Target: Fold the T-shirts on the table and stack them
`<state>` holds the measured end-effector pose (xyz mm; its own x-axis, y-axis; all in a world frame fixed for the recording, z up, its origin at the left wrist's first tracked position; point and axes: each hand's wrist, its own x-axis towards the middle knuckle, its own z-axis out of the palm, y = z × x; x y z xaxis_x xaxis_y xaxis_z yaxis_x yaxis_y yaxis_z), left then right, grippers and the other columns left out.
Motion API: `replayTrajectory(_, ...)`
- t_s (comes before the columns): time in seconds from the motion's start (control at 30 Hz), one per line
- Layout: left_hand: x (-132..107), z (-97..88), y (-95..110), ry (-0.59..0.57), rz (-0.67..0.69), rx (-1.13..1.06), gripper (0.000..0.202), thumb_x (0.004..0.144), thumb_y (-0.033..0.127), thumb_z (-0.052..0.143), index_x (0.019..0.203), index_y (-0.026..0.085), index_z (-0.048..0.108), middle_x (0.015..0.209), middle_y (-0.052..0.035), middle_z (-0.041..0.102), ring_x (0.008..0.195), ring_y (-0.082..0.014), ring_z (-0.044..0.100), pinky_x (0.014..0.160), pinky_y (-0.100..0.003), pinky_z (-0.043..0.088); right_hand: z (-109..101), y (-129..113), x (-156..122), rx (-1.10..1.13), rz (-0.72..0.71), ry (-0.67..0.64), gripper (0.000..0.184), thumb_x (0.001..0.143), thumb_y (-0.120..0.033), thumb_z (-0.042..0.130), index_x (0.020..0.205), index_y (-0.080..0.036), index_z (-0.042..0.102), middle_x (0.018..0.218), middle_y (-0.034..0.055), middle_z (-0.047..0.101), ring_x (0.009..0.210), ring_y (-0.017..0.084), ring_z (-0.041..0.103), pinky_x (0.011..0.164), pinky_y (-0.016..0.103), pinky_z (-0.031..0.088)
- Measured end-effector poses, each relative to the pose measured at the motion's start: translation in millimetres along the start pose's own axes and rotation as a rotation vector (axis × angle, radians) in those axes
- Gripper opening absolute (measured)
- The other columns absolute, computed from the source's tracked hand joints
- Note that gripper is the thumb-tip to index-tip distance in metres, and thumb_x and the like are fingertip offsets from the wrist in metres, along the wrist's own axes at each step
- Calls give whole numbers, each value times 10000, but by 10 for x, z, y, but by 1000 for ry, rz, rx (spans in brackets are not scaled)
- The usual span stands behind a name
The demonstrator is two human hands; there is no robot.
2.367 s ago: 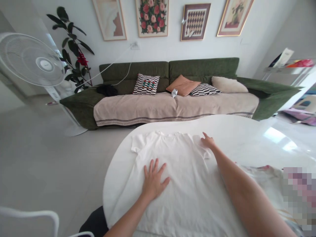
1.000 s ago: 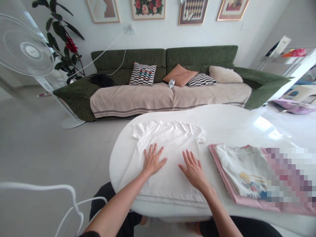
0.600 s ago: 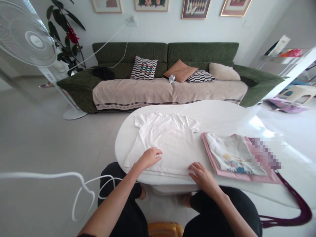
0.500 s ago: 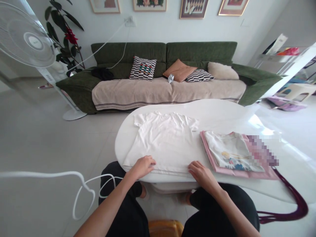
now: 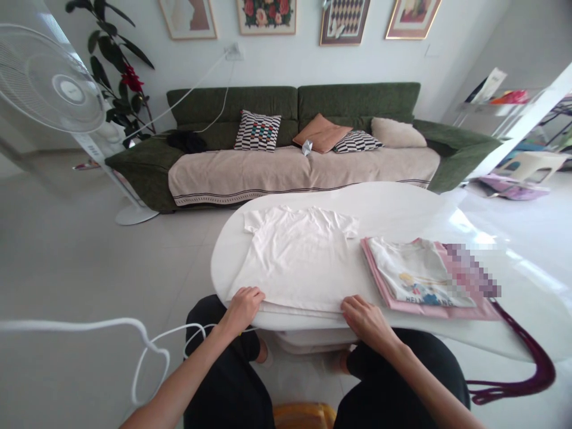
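Note:
A white short-sleeved T-shirt (image 5: 301,256) lies spread flat on a white table, its sleeves toward the sofa and its hem toward me. At the hem's left end, my left hand (image 5: 243,308) is closed with bent fingers on the fabric edge. My right hand (image 5: 365,317) has its fingers curled closed on the hem's right corner. The thumbs are mostly hidden beneath the hands. Right of the T-shirt sits a folded light-coloured shirt (image 5: 417,271) with a printed picture, on top of a pink cloth (image 5: 420,311).
The rounded white table (image 5: 384,199) stands before a green sofa (image 5: 357,104) with cushions. A dark purple strap (image 5: 531,357) hangs past the table's near right edge. On the left are a white cable (image 5: 89,326) and a standing fan (image 5: 67,89).
My left hand has slid left along the hem toward the T-shirt's lower left corner. My right hand stays at the right corner. The head view has shifted slightly.

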<state>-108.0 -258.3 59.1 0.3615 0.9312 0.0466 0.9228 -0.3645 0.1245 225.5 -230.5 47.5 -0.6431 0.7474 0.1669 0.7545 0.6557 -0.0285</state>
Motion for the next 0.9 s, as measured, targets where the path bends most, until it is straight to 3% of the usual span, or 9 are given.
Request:
replayTrajectory(0.2,80,-148,65,112,-87,16,186,779,76,404,791,189,550,797,-25,546,792,-168,518,789,-305,363,-107,-17,78,-73,75,86,168,779,-58,416,743,-193,508,714,17,563,698,143,507,573,227,361)
replayTrajectory(0.33,58,-328,89,197,-116,-33,179,793,106,380,820,194,533,827,-28,534,822,-166,504,794,-286,365,-276,7,74,-11,71,182,174,773,-55,399,824,-174,516,876,53,592,826,158,530,689,249,413)
replayTrajectory(0.47,-49,-287,119,43,-94,-13,192,771,84,387,781,201,540,812,-24,540,789,-164,508,786,-289,368,-167,-40,-45,19,-36,161,235,750,-31,386,874,-167,530,1043,87,580,998,198,507,799,304,432)
replayTrajectory(0.57,-138,-205,135,-65,-99,12,194,761,71,397,744,199,541,789,-25,551,771,-166,518,778,-295,370,-32,-80,-148,18,-48,123,263,728,-17,390,883,-165,542,1082,97,577,1045,223,497,829,349,436)
replayTrajectory(0.67,-157,-208,122,-125,-99,-32,181,756,86,418,758,205,555,791,-23,578,763,-168,539,739,-281,384,-25,-73,-157,76,-59,80,197,767,-80,418,862,-182,556,1064,92,591,1038,226,515,845,379,437)
replayTrajectory(0.77,25,-243,87,-149,-124,-135,167,780,170,446,843,228,589,835,-17,612,769,-168,569,733,-272,402,-54,5,8,178,-28,70,183,842,-186,397,894,-202,572,1022,82,616,1001,195,550,848,356,448)
replayTrajectory(0.9,608,-135,-27,47,-295,-271,305,830,228,418,1110,230,540,1158,-47,549,1055,-165,503,910,-265,352,158,201,366,156,127,198,355,881,-272,342,1188,-173,491,1271,120,484,1209,218,404,948,381,391)
